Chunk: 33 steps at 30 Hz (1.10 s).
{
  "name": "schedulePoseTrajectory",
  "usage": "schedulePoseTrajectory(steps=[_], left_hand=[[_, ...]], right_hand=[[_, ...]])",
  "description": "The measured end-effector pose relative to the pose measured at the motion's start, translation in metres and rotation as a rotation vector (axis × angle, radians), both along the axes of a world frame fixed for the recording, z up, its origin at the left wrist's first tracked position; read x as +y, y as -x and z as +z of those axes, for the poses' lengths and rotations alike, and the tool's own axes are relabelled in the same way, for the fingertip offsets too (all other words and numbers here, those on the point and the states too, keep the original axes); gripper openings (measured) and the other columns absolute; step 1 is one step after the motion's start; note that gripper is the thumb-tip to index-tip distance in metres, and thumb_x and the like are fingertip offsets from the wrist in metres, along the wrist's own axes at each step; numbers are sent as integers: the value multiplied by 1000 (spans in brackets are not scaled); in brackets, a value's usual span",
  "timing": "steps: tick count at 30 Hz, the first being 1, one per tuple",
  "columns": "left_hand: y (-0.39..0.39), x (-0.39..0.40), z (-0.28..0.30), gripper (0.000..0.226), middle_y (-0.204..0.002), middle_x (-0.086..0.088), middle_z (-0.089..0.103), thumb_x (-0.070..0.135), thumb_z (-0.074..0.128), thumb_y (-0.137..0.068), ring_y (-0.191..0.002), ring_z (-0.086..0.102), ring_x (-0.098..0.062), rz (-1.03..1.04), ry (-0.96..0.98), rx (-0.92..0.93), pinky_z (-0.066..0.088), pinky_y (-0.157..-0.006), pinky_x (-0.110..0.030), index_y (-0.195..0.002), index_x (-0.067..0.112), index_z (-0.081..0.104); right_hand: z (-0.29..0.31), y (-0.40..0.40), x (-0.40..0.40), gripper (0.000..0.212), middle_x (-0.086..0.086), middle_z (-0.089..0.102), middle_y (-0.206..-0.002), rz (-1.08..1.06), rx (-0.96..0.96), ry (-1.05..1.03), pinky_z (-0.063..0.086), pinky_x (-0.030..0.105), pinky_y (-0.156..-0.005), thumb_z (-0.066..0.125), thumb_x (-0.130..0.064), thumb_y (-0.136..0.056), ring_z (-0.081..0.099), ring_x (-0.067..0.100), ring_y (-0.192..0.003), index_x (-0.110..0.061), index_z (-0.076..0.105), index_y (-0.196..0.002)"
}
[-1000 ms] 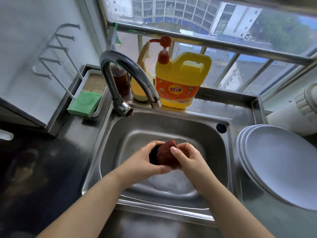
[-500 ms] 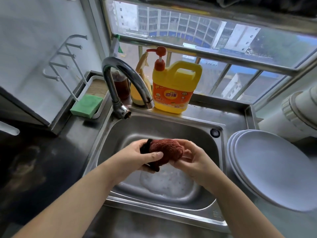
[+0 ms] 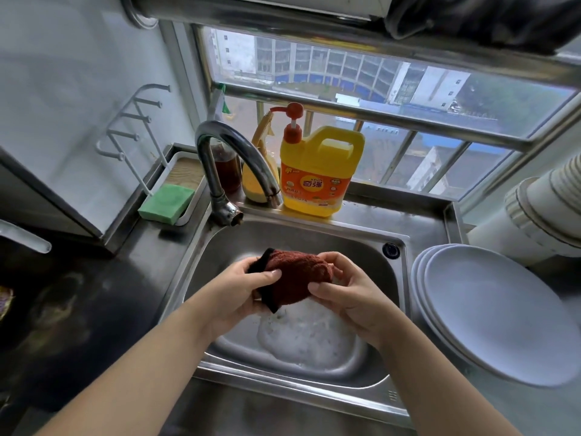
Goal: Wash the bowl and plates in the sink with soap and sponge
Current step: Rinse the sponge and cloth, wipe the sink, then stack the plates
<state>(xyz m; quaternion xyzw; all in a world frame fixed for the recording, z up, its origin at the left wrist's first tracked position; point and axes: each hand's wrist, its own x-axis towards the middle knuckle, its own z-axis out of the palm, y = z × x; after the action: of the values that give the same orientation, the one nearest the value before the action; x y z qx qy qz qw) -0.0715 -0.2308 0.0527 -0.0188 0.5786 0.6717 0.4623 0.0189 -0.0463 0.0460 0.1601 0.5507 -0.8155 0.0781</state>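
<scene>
**Cloth held over sink, plates stacked to the right**

Both hands hold a reddish-brown cloth [image 3: 294, 276] above the sink [image 3: 314, 243]. My left hand [image 3: 242, 286] pinches its dark-edged left corner with thumb on top; my right hand [image 3: 350, 294] curls round the right side. Foam [image 3: 306, 336] lies in the sink bottom beneath. No water is visible at the tap [image 3: 239, 158].

The white plates [image 3: 490, 309] sit stacked on the table just right of the sink, leaning slightly. I cannot make out a bowl; it may be hidden. The green sponge [image 3: 166, 203] rests in a tray at left, untouched. The soap bottle [image 3: 319, 171] stands behind the sink.

Handling, my judgement: cloth is soft, wet, light, easy to bunch. Plates are stiff, breakable, likely slick with soap; take each by the rim, thumb on top, fingers under.
</scene>
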Motion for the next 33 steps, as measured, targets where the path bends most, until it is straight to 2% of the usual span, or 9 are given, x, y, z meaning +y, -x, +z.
schedulePoseTrajectory(steps=[5, 11, 13, 17, 20, 23, 28, 30, 33], left_hand=[[7, -9, 6, 61, -117, -22, 62, -13, 48, -90, -97, 66, -32, 34, -60, 48, 57, -68, -34, -126, 35, 52], [16, -19, 11, 58, -122, -11, 63, 4, 70, -73, -110, 64, -20, -182, 43, 260, 52, -95, -35, -126, 21, 55], [18, -20, 14, 60, -115, -6, 67, 8, 76, -71, -104, 66, -14, -254, 134, 390, 52, -93, -31, -126, 21, 55], [22, -20, 19, 25, -90, -9, 71, 4, 71, -80, -79, 69, -13, -208, 194, 512, 56, -75, -27, -103, 13, 67], [26, -25, 23, 12, -100, -5, 64, 13, 70, -83, -86, 66, -15, -329, 248, 573, 55, -78, -24, -94, 14, 64], [28, -31, 33, 16, -103, 3, 55, 18, 71, -84, -86, 58, -10, -403, 232, 640, 47, -73, -12, -95, 12, 60], [26, -36, 39, 24, -81, -7, 57, 15, 71, -82, -77, 58, -15, -414, 7, 509, 48, -72, -25, -99, 4, 57], [24, -35, 38, 33, -91, -14, 63, 13, 74, -79, -86, 66, -24, -310, -62, 304, 55, -78, -32, -105, 4, 55], [23, -36, 37, 42, -98, -20, 69, 12, 69, -77, -79, 67, -34, -222, -98, 34, 59, -76, -41, -116, 5, 53]], right_hand=[[3, 3, -4, 24, 12, 66, -93, -106, 78, 189, 56, 29, -77, 63, 7, -71, 66, 21, -86, -7, 67, -91], [9, 12, -19, 17, 3, 68, -103, -130, 38, -426, 51, 26, -79, 47, -17, -99, 65, 16, -96, -25, 58, -109], [13, 15, -24, 14, 0, 67, -103, -92, 38, -514, 53, 30, -84, 49, -25, -98, 65, 17, -98, -30, 57, -108], [18, 14, -31, 23, -4, 51, -113, 71, -19, -738, 54, 26, -87, 75, -29, -80, 62, 11, -98, -32, 61, -98], [25, 13, -35, 14, -4, 64, -98, 19, -12, -775, 57, 29, -80, 72, -23, -83, 66, 12, -88, -23, 63, -93], [33, 13, -38, 8, 5, 69, -86, -51, -25, -604, 56, 32, -67, 59, -13, -92, 68, 18, -77, -16, 63, -99], [47, 10, -47, 27, 10, 62, -76, -130, -213, 93, 41, 15, -37, 38, -8, -101, 50, 10, -44, -15, 62, -110], [48, 6, -48, 22, 9, 64, -77, -86, -163, 217, 47, 16, -44, 49, -20, -98, 54, 11, -49, -16, 59, -116], [46, -2, -40, 62, 5, 65, -113, 101, -12, -6, 54, 28, -70, 74, -21, -82, 67, 22, -86, -39, 47, -135]])
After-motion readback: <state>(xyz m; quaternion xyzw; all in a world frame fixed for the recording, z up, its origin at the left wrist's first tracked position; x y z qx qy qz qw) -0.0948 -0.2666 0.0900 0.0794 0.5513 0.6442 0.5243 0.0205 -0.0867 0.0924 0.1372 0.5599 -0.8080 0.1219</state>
